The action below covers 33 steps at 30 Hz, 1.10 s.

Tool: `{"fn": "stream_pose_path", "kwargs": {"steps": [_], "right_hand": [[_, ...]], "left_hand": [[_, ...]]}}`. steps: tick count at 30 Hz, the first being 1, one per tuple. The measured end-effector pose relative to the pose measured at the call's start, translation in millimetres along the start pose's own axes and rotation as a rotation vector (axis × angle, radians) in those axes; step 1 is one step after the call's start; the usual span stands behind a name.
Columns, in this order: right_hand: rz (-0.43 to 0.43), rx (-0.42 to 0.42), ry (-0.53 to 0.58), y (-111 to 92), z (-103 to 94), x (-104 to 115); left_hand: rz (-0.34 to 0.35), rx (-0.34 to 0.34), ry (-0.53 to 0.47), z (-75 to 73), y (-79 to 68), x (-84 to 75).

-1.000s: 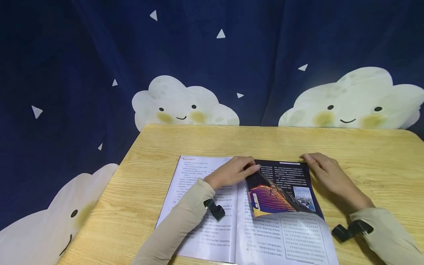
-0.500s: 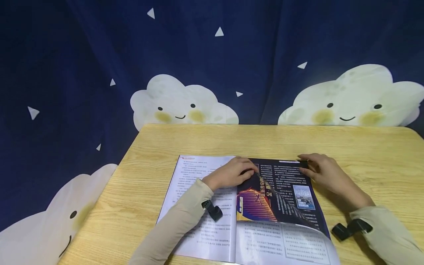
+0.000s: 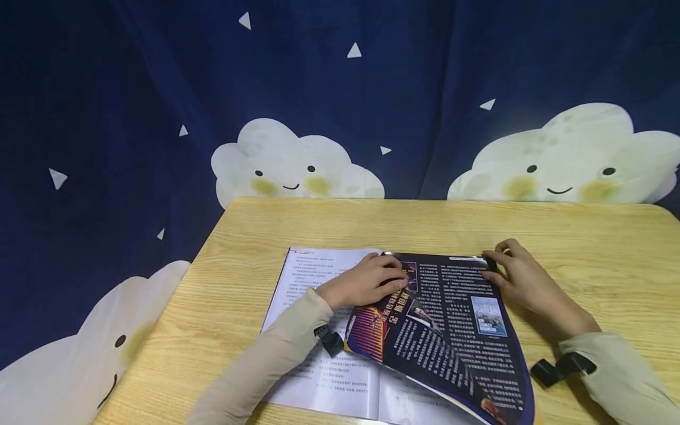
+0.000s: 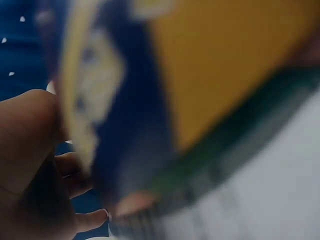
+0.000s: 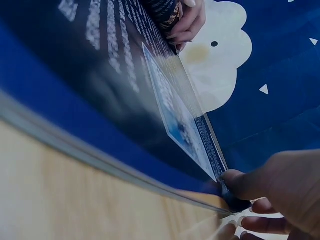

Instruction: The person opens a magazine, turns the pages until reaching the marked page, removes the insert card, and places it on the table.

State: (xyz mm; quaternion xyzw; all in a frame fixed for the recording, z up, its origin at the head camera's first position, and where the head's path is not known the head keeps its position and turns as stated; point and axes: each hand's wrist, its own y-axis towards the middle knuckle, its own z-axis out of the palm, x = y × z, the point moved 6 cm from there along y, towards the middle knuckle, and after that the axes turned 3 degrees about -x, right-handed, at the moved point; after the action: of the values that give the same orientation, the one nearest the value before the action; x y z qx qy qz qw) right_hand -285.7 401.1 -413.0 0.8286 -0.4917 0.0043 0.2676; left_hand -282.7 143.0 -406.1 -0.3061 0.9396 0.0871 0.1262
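An open magazine [image 3: 297,289] lies on the table, its left page white with printed text. A dark page [image 3: 425,336] with purple and orange artwork curls up and leans left over the fold. My left hand [image 3: 372,280] grips the upper part of this page; in the left wrist view the page [image 4: 140,95] is blurred and hides part of the fingers. At the upper right corner, my right hand [image 3: 526,286] pinches the dark pages beneath, its thumb [image 5: 242,184] on top and the other fingers under the corner.
The wooden table [image 3: 255,230] extends behind and to both sides of the magazine. A dark blue curtain [image 3: 414,82] with white clouds [image 3: 289,159] and small triangles hangs behind it. Both wrists carry black straps [image 3: 563,369].
The dark page has swung left over the fold, with the left hand shifting slightly left. The right hand has gone from the page's edge to pinching the upper right corner.
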Motion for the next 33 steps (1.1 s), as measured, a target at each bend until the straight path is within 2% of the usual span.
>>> {"fn": "stream_pose_path", "kwargs": {"steps": [4,11,14,25,33], "right_hand": [[0.015,0.014,-0.004,0.4,1.0,-0.5],[0.009,0.026,-0.007,2.1,-0.2,1.1],[0.011,0.016,-0.007,2.3,-1.6,1.8],[0.023,0.0,-0.002,0.7,-1.3,3.1],[0.045,0.019,-0.004,1.6,-2.0,2.9]], "left_hand": [[-0.012,0.035,0.003,-0.3,-6.3,1.6],[-0.043,0.198,0.054,2.1,-26.7,2.7],[-0.051,0.24,0.063,2.1,-34.6,1.6],[-0.05,0.232,0.047,2.1,-45.3,6.8],[-0.138,0.268,0.037,-3.1,-56.7,17.8]]}}
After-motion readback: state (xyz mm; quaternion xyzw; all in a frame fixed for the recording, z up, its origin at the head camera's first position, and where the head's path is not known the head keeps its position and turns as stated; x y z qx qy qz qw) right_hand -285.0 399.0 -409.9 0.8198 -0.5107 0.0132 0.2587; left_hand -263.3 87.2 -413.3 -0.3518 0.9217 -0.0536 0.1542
